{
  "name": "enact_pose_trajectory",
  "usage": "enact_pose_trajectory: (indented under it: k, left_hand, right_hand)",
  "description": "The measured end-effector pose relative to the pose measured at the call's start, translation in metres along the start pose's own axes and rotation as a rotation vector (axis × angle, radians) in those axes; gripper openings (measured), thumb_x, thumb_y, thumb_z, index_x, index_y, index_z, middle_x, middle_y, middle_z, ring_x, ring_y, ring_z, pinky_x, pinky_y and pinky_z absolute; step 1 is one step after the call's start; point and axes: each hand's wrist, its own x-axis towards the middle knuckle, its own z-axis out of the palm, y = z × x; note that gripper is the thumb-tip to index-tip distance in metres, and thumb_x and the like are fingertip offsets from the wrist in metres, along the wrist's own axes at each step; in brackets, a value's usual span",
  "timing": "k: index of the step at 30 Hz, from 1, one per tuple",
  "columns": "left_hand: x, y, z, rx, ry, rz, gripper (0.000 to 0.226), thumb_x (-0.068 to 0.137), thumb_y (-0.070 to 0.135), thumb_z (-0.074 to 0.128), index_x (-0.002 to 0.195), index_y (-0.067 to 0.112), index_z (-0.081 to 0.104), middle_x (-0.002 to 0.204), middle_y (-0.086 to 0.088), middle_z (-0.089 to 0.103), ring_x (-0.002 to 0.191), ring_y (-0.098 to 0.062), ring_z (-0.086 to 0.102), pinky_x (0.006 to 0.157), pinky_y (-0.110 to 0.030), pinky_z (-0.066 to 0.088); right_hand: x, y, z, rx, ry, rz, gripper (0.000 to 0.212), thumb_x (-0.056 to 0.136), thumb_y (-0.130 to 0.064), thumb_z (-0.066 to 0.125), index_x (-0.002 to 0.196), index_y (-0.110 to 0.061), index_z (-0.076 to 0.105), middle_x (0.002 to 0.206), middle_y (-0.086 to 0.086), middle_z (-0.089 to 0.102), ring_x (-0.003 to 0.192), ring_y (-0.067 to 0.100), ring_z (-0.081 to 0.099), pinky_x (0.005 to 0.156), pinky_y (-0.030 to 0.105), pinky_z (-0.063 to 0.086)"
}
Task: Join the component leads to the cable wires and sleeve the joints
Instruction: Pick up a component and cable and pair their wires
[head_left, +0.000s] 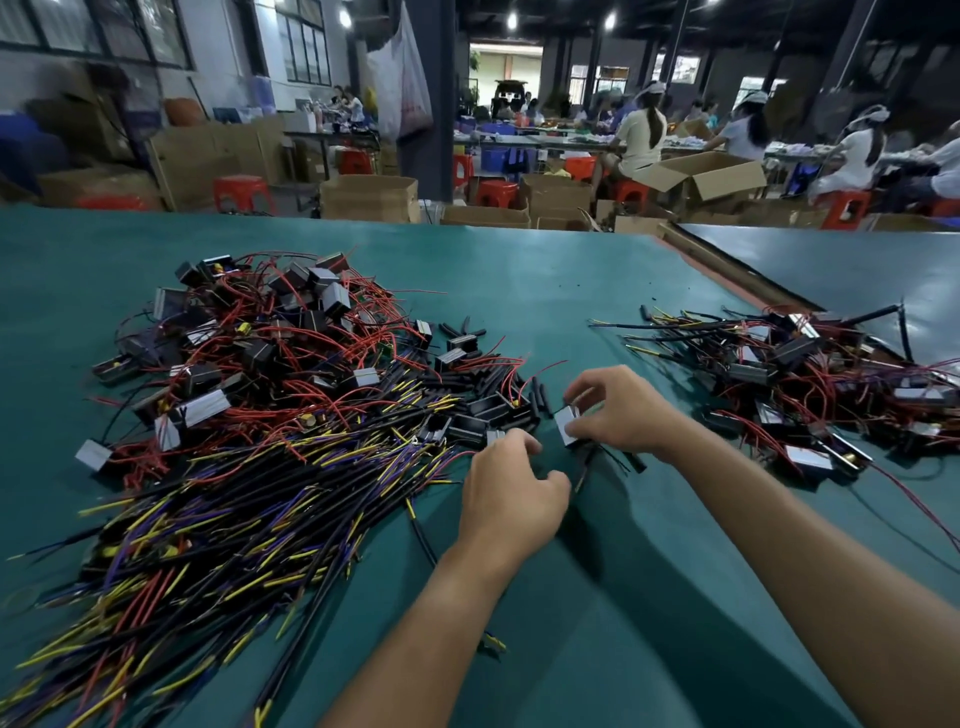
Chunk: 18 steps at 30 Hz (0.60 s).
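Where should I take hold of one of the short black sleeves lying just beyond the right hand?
Pinch a black sleeve across its middle, coming straight down from above. It lies flat on the green table, its long axis pointing away, neighbours close alongside, so a narrow grip at mid-length probably clears them and the right hand holding the boxed component.

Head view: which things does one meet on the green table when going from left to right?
Large pile of loose cables and components → left hand → grey component → right hand, which pinches that component → smaller pile of wired components.
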Motion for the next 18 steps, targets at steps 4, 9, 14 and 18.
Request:
enact_pose_trajectory:
  k: [4,9,14,18]
  left_hand:
    - [0.005,-0.002,-0.001,-0.071,0.04,-0.02,0.023,0.079,0.016,0.062,0.101,0.022,0.061,0.098,0.005,0.067,0.089,-0.021,0.064,0.082,-0.031,0.051]
    - [0.013,-0.006,-0.009,-0.263,0.093,-0.079,0.024,0.079,-0.002,0.058,0.087,0.021,0.057,0.087,0.004,0.067,0.078,-0.025,0.066,0.076,-0.035,0.056]
    - [0.016,-0.009,-0.017,-0.196,0.209,-0.067,0.018,0.079,0.007,0.066,0.088,0.021,0.06,0.082,0.007,0.066,0.073,-0.018,0.066,0.063,-0.027,0.054]
    - [0.015,-0.014,-0.02,0.13,0.24,-0.045,0.031,0.068,0.022,0.076,0.095,0.024,0.06,0.088,0.01,0.062,0.081,-0.015,0.061,0.068,-0.029,0.048]
  right_hand:
    - [-0.011,0.004,-0.008,0.762,0.162,0.055,0.024,0.08,0.013,0.07,0.096,-0.004,0.065,0.085,0.012,0.059,0.069,0.021,0.058,0.06,0.019,0.055]
    - [-0.02,0.024,-0.019,1.266,0.17,0.091,0.026,0.086,0.014,0.058,0.101,-0.007,0.061,0.087,0.014,0.063,0.07,0.021,0.068,0.072,0.034,0.062]
    - [-0.017,0.038,-0.018,0.892,0.332,0.102,0.022,0.088,0.008,0.061,0.093,-0.013,0.065,0.084,0.01,0.061,0.063,0.014,0.063,0.064,0.026,0.059]
    - [-0.017,0.046,-0.017,0.535,0.583,0.054,0.02,0.087,-0.001,0.063,0.103,-0.014,0.063,0.097,0.011,0.066,0.081,0.018,0.064,0.082,0.035,0.056]
